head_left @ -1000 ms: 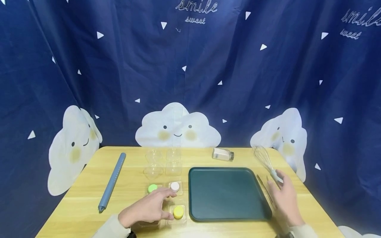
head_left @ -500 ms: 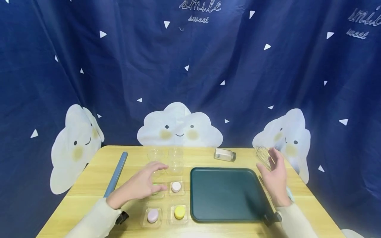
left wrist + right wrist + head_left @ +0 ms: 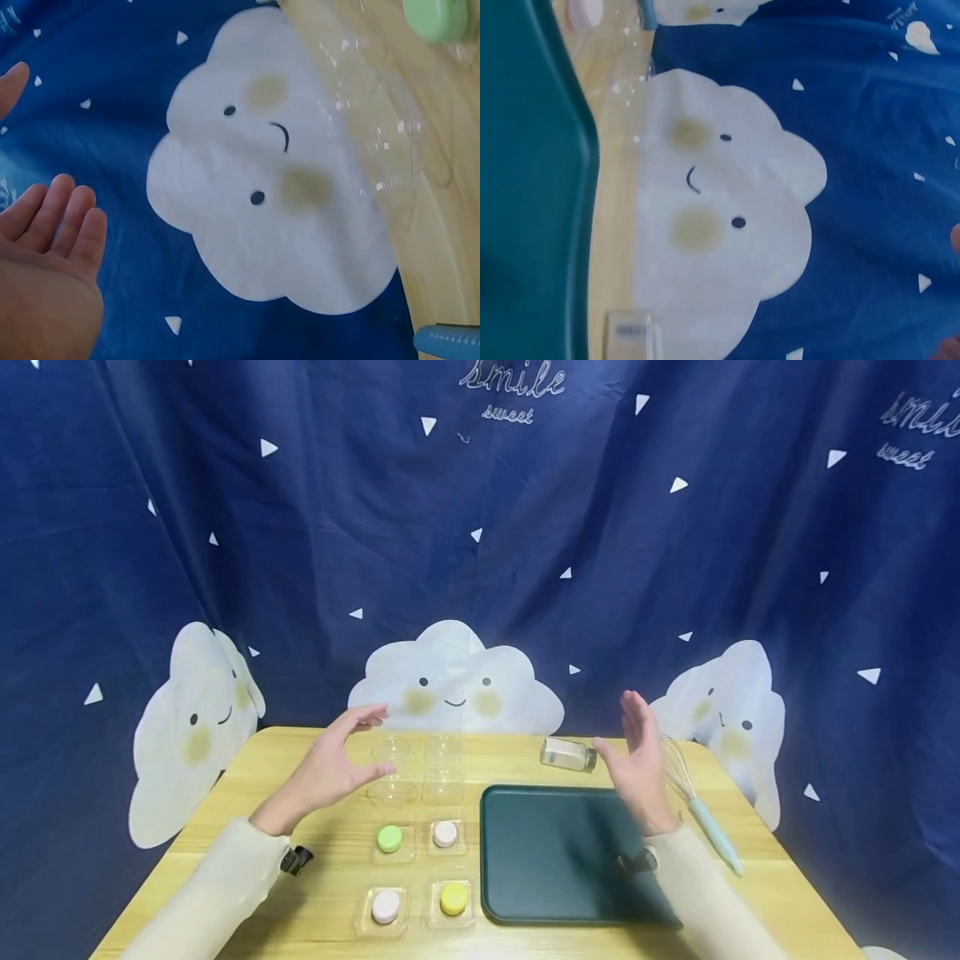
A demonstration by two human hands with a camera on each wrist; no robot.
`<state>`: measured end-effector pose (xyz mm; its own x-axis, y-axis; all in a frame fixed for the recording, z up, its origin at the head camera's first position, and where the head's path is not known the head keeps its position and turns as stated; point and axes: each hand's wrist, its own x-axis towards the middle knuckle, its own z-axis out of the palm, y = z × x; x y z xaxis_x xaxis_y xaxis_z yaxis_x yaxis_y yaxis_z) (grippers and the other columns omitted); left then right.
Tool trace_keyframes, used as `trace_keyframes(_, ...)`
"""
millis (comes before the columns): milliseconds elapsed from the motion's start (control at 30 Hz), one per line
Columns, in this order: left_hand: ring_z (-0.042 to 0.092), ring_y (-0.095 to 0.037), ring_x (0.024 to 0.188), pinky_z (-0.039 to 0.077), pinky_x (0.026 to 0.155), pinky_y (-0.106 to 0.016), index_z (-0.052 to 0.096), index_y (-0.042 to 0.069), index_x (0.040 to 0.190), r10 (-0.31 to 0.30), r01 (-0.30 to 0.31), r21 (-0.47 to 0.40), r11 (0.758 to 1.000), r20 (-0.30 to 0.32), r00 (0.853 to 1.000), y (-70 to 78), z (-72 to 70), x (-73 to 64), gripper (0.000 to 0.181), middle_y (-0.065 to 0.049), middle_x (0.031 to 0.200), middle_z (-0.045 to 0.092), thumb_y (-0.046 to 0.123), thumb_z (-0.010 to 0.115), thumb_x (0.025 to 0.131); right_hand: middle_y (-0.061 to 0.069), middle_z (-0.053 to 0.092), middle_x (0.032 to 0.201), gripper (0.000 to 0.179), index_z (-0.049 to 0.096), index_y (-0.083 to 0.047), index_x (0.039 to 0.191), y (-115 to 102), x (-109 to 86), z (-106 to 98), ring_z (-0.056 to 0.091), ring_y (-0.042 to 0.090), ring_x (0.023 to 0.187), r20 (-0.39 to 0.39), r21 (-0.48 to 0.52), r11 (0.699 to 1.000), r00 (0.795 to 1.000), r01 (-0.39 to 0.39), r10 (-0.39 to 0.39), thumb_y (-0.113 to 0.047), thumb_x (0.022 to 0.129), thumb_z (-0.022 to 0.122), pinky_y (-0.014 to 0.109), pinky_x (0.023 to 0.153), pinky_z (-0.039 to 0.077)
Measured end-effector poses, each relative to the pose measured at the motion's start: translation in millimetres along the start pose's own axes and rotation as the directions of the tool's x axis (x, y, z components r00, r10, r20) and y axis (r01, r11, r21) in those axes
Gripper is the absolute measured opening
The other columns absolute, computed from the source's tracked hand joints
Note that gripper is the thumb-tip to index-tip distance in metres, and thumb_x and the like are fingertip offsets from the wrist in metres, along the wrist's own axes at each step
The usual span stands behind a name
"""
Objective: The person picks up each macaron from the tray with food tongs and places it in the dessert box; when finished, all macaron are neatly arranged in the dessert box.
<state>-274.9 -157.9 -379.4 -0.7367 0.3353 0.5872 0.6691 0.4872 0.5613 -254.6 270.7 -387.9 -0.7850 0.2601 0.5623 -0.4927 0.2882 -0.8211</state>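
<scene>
My left hand point(image 3: 326, 768) is raised over the back left of the table, thumb and fingers spread apart with nothing between them. Behind it stand clear plastic cups point(image 3: 442, 768). Nearer lie a green macaron point(image 3: 389, 838), a white macaron point(image 3: 445, 834), a pink macaron point(image 3: 386, 907) and a yellow macaron point(image 3: 453, 898), each in a clear plastic compartment. My right hand point(image 3: 637, 777) hovers above the dark green tray point(image 3: 547, 860), also spread and holding nothing. Right of it lies a whisk point(image 3: 708, 822) with a pale blue handle.
A shaker jar point(image 3: 567, 754) with a dark cap lies on its side behind the tray. The end of a blue rod point(image 3: 448, 342) shows in the left wrist view; my arm hides it in the head view. A dark blue curtain point(image 3: 480, 527) hangs behind the table.
Both hands have risen and moved toward the back, the left off the macarons and the right away from the whisk and leftward over the tray. The whisk lies uncovered.
</scene>
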Motion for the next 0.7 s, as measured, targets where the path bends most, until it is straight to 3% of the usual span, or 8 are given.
trace_keyframes(100, 0.058, -0.027, 0.119, 0.040, 0.103, -0.007, 0.049, 0.006, 0.145, 0.017, -0.019, -0.055, 0.998, -0.031, 0.999, -14.0, -0.9, 7.9, 0.084, -0.011, 0.135, 0.062, 0.009, 0.090, 0.072, 0.013, 0.040, 0.161, 0.083, 0.033, -0.002, 0.155, -0.8, 6.7, 15.9, 0.035, 0.029, 0.152, 0.041, 0.037, 0.999, 0.999, 0.021, -0.023, 0.016, 0.083, 0.071, 0.024, 0.124, 0.029)
trace_keyframes(267, 0.054, -0.032, 0.128, 0.037, 0.106, -0.005, 0.041, 0.005, 0.151, -0.036, 0.034, -0.095, 0.995, -0.022, 0.999, -39.8, -2.9, 19.5, 0.090, -0.018, 0.144, 0.054, 0.007, 0.088, 0.075, 0.012, 0.040, 0.161, 0.086, 0.031, -0.004, 0.156, -4.0, 18.1, 46.6, 0.037, 0.026, 0.152, 0.118, 0.085, 0.994, 0.990, 0.064, -0.074, 0.015, 0.083, 0.072, 0.024, 0.123, 0.031)
trace_keyframes(367, 0.049, -0.033, 0.135, 0.039, 0.113, -0.017, 0.033, 0.007, 0.156, -0.131, 0.131, -0.130, 0.983, 0.008, 0.991, -52.8, -4.2, 27.1, 0.094, -0.017, 0.152, 0.048, 0.012, 0.087, 0.079, 0.011, 0.041, 0.161, 0.085, 0.031, -0.005, 0.157, -3.4, 25.2, 68.0, 0.037, 0.025, 0.152, 0.181, 0.128, 0.989, 0.979, 0.068, -0.091, 0.015, 0.084, 0.071, 0.027, 0.124, 0.032)
trace_keyframes(533, 0.040, -0.035, 0.145, 0.033, 0.122, -0.048, 0.022, 0.007, 0.160, -0.264, 0.270, -0.177, 0.946, 0.054, 0.963, -69.8, -5.0, 40.3, 0.098, -0.015, 0.160, 0.039, 0.020, 0.083, 0.084, 0.015, 0.040, 0.162, 0.085, 0.031, -0.003, 0.157, 3.1, 34.7, 111.1, 0.037, 0.030, 0.152, 0.298, 0.178, 0.982, 0.948, 0.055, -0.107, 0.015, 0.084, 0.070, 0.035, 0.125, 0.032)
trace_keyframes(700, 0.034, -0.037, 0.149, 0.028, 0.125, -0.053, 0.021, 0.004, 0.160, -0.358, 0.372, -0.163, 0.914, 0.105, 0.928, -87.1, 0.1, 48.1, 0.096, -0.019, 0.162, 0.035, 0.022, 0.081, 0.087, 0.021, 0.036, 0.162, 0.087, 0.026, -0.001, 0.158, 6.5, 38.0, 155.5, 0.034, 0.033, 0.153, 0.434, 0.166, 0.986, 0.899, -0.016, -0.059, 0.013, 0.084, 0.069, 0.039, 0.126, 0.030)
